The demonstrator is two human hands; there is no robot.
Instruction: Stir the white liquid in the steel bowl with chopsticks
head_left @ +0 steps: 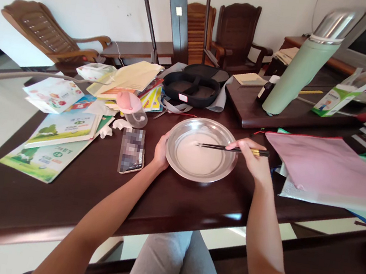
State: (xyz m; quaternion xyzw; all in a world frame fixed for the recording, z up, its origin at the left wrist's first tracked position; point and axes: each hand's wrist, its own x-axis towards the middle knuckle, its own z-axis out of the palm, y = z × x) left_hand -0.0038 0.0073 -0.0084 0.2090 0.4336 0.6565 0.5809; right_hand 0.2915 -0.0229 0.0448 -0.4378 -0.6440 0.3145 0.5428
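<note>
A shallow metal bowl (178, 164) with pale white liquid in it sits on the dark wooden table (176, 201) in front of me. My left hand (161, 151) grips the bowl's left rim, fingers curled round it. My right hand (252, 159) is closed on a pair of dark chopsticks (223, 147). The chopsticks lie level over the bowl, tips near the middle of the liquid.
A phone (131, 151) lies just left of the bowl, with children's books (61, 136) and a pink-lidded bottle (132, 108) beyond. A black divided tray (191, 87) is behind. Pink and pale folders (323, 171) lie right, a green thermos (301, 68) far right. Wooden chairs stand behind.
</note>
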